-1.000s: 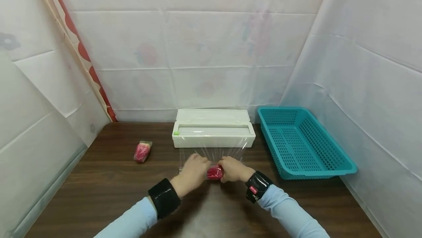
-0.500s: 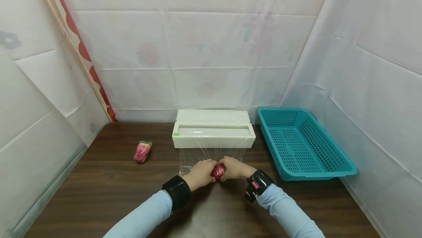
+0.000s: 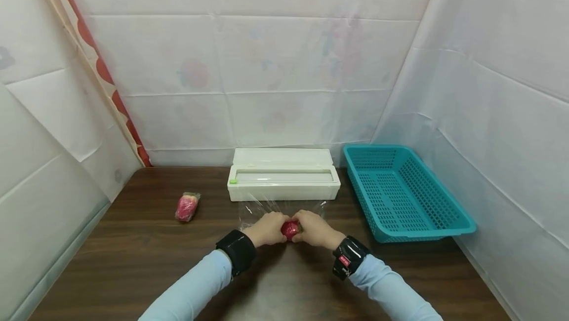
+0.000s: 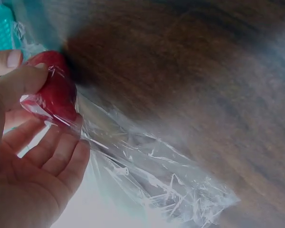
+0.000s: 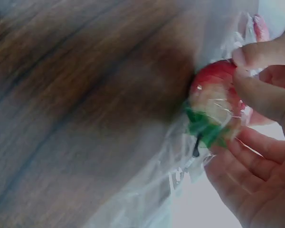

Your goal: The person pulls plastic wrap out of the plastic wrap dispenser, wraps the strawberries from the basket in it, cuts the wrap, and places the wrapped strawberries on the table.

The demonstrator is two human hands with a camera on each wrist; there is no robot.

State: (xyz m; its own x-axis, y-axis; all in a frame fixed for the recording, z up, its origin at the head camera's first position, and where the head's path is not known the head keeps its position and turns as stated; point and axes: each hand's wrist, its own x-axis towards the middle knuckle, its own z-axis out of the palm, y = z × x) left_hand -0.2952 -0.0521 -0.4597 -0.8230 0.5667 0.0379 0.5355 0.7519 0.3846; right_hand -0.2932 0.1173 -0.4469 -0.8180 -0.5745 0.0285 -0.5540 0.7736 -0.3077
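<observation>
- We see the red fruit (image 3: 291,230) between the left hand (image 3: 268,229) and the right hand (image 3: 314,229), touching both, near the middle of the table (image 3: 133,261).
- Our left hand is mostly closed, its thumb pressed on the fruit and its fingers curled beneath.
- Our right hand grips the other end, thumb on top and fingers bent under, by the green leaves (image 5: 205,128) and dark stem (image 5: 196,148).
- Clear film (image 4: 166,175) wraps the fruit and spreads, creased, toward the far side, lying between our hands and the box (image 3: 284,192).
- The white box stands just beyond the film, lid (image 3: 282,156) raised at its far side, a green tab (image 3: 233,181) at its left.
- Well to the left we find a pink wrapped bundle (image 3: 187,207); on the right, near the box, sits the teal basket (image 3: 426,235).
- From the head view our fingers cover the fruit's ends, and we cannot tell whether it touches the table.
- The film's edges are hard for us to trace; the left wrist view cuts off the basket.
</observation>
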